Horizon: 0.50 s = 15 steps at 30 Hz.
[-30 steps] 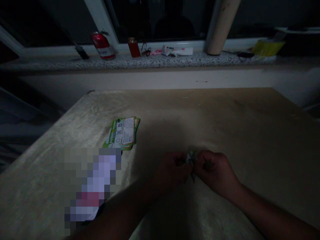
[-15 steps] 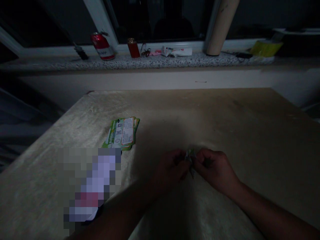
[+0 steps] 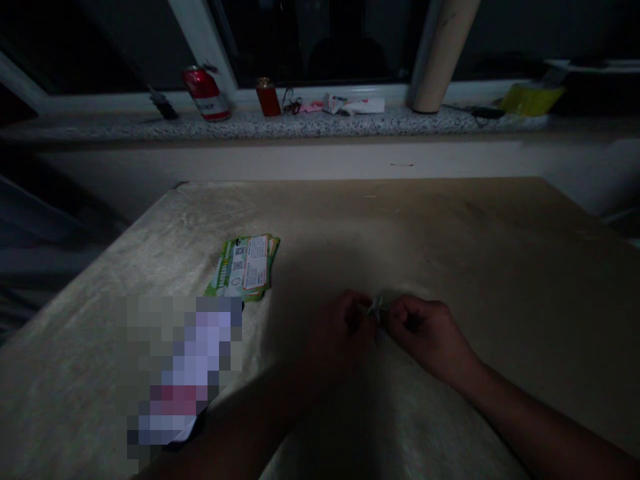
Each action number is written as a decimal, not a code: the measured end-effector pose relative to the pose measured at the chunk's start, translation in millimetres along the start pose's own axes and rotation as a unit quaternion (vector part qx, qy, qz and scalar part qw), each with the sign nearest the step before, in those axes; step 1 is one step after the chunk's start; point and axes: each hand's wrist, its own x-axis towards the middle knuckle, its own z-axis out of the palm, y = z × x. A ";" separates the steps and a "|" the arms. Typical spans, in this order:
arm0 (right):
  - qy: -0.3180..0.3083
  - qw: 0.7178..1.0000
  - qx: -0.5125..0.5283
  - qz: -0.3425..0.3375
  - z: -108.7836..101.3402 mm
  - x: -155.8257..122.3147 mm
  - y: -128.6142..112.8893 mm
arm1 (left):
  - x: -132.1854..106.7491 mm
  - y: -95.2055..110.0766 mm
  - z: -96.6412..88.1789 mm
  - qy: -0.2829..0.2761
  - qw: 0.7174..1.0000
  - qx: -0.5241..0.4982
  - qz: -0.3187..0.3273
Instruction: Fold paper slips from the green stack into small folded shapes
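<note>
Between my two hands is a small folded paper piece [image 3: 377, 308], pale with a greenish tint, its shape hard to make out in the dim light. My left hand [image 3: 345, 327] pinches it from the left, thumb and fingers closed. From the right, the fingertips of my right hand [image 3: 423, 330] close on its other side. Both hands are low over the table. To their left lies a loose stack of green printed cards [image 3: 245, 267], the top one showing text and code squares.
A blurred-out, pale lit object [image 3: 200, 360] lies on the table [image 3: 320, 207] at left. Along the granite sill [image 3: 240, 128] stand a red can [image 3: 206, 93], an orange-red lighter-like item [image 3: 268, 97], crumpled paper [image 3: 355, 105], a cardboard tube [image 3: 443, 60] and a yellow item [image 3: 533, 99].
The paper piece has turned between my fingers; the pointed end that hung below them no longer shows clearly. My left fingers have shifted slightly, while the cards stay put.
</note>
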 end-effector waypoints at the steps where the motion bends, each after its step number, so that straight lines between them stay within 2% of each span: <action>1: -0.005 1.000 0.001 0.001 -0.3 0.2 -0.7 | 0.5 0.1 -0.2 0.004 1.000 -0.002 -0.001; 8: -0.017 1.000 0.016 0.003 -0.4 1.0 -0.3 | 5.8 -6.5 -2.1 0.022 0.999 -0.025 -0.003; 15: -0.016 1.000 0.001 -0.002 -1.3 1.8 0.8 | 4.5 -2.2 -1.3 0.020 0.999 -0.046 0.000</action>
